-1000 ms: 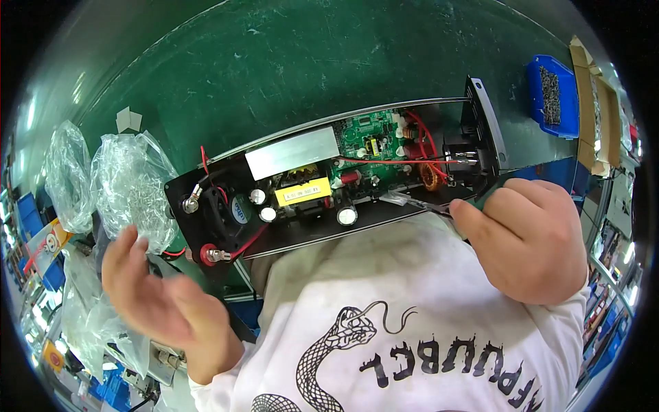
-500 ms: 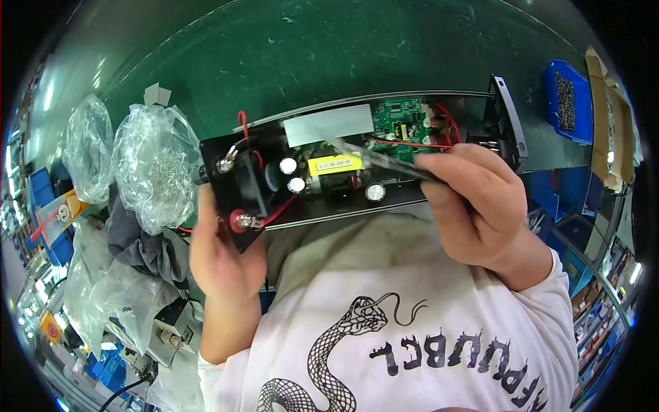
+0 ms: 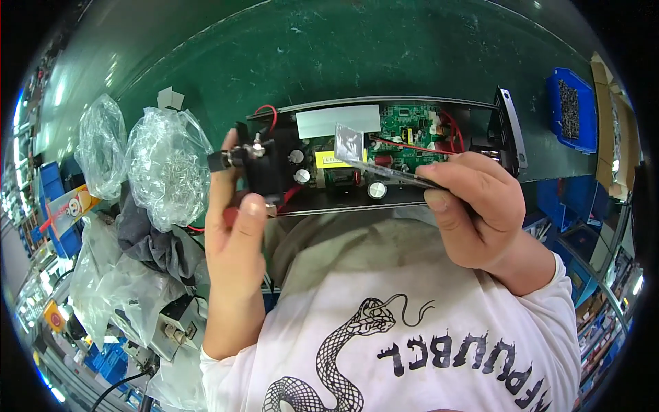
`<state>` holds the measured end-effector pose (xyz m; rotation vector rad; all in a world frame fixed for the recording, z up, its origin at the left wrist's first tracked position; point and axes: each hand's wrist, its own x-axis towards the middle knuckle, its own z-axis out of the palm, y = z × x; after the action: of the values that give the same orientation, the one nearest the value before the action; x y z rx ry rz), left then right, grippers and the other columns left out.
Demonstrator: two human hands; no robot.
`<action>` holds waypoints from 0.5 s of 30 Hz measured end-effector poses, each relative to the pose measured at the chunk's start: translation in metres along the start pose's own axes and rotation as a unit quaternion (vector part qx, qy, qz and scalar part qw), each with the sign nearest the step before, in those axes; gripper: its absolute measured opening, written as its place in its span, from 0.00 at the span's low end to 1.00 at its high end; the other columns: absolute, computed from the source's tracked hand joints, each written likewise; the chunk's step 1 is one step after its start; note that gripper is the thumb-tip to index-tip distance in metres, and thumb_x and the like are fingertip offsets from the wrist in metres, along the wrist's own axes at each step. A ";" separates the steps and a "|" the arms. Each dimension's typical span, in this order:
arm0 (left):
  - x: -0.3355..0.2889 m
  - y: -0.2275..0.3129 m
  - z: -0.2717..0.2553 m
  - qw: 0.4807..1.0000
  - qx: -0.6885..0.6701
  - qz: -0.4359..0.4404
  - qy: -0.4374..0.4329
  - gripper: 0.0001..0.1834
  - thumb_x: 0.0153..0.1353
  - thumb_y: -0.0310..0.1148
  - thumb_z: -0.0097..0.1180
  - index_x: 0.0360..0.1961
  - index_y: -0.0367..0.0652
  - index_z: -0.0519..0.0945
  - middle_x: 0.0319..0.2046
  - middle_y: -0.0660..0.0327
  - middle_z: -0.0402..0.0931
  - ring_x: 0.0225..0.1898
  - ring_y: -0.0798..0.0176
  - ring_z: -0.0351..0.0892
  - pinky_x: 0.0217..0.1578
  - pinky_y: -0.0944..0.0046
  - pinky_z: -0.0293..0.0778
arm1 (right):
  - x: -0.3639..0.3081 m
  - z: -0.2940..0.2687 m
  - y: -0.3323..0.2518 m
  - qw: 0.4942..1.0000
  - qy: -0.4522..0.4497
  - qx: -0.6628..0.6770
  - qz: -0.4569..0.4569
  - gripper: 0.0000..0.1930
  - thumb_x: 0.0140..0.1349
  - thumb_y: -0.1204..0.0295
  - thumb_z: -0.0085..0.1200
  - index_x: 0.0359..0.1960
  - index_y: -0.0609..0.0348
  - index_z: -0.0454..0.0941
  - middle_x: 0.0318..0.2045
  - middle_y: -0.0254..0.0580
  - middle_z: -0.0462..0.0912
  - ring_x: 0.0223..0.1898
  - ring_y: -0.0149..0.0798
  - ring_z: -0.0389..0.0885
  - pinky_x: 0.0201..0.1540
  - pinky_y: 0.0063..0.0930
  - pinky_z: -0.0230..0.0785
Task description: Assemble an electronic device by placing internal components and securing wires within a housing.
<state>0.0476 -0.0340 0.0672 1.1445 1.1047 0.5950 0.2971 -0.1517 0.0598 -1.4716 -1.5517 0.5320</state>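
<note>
Open black case (image 3: 350, 195) along the near edge of your scuffed green table (image 3: 329, 58). Your left hand (image 3: 237, 237) clasps its end panel (image 3: 273, 168); your right hand (image 3: 480, 206) pinches a thin dark tool (image 3: 395, 174) over it. Clear plastic bag (image 3: 168, 168), left; blue parts bin (image 3: 585, 117), right; packed shelving (image 3: 598, 317) beyond.

Plastic bags (image 3: 168, 172) left of chassis (image 3: 357, 209); bin (image 3: 580, 145) right.

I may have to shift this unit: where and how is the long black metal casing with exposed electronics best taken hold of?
I'd grip the casing by its two long side walls, one from the near side, one from the far: their edges run outside the green circuit board and round capacitors, and the left hand is at the left end.
</note>
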 end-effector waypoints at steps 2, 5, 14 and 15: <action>0.009 -0.009 0.001 0.988 0.101 0.111 -0.031 0.33 0.70 0.34 0.55 0.73 0.33 0.62 0.71 0.47 0.62 0.70 0.52 0.64 0.66 0.57 0.64 | 0.000 0.001 0.001 1.000 0.007 0.011 -0.004 0.11 0.61 0.79 0.61 0.45 0.69 0.83 0.31 0.44 0.84 0.29 0.41 0.79 0.34 0.30 0.72; 0.006 0.002 0.014 0.967 0.198 0.155 -0.045 0.34 0.67 0.35 0.60 0.70 0.31 0.66 0.74 0.38 0.52 0.75 0.40 0.53 0.68 0.51 0.61 | 0.002 -0.001 -0.001 1.000 0.006 0.015 -0.022 0.10 0.61 0.80 0.60 0.44 0.69 0.83 0.30 0.45 0.83 0.28 0.41 0.78 0.33 0.30 0.72; 0.000 0.023 0.045 0.741 0.622 0.249 0.041 0.44 0.53 0.43 0.72 0.71 0.47 0.70 0.67 0.36 0.62 0.64 0.34 0.68 0.63 0.48 0.67 | -0.013 0.006 0.015 0.982 0.111 0.108 -0.105 0.16 0.58 0.84 0.61 0.49 0.68 0.82 0.23 0.38 0.76 0.21 0.35 0.71 0.24 0.25 0.63; 0.001 0.022 0.046 0.732 0.633 0.249 0.040 0.44 0.53 0.44 0.73 0.71 0.47 0.70 0.67 0.36 0.62 0.64 0.34 0.68 0.63 0.47 0.67 | -0.012 0.006 0.015 0.982 0.112 0.102 -0.109 0.16 0.58 0.84 0.61 0.49 0.69 0.82 0.23 0.38 0.76 0.21 0.35 0.71 0.24 0.26 0.63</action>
<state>0.0926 -0.0443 0.0878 2.6947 1.2702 0.2044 0.2989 -0.1584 0.0410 -1.1484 -1.4132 0.3702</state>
